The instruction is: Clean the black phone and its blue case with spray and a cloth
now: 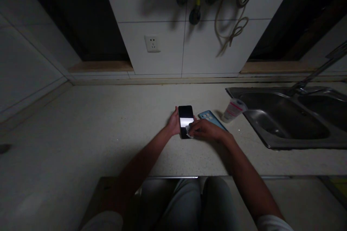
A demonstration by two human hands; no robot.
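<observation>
A smartphone [185, 112] is held upright above the counter, its black face toward me with a bright white reflection band across the middle. My left hand [173, 122] is closed around its left edge, and fingertips show at its right edge. Pinched in my right hand [204, 129] is a small white wipe [188, 130], pressed against the lower right of the screen. Whether it is tissue or cloth I cannot tell. Just right of the phone, a blue phone case [214, 118] lies on the counter, partly hidden by my right hand.
A clear plastic cup [233, 110] with pink markings leans beside the case. Further right is a steel double sink [260, 122] with a faucet [300, 85]. The pale counter [81, 122] meets a tiled wall with a socket [152, 43], pipes and a looped cord [233, 34].
</observation>
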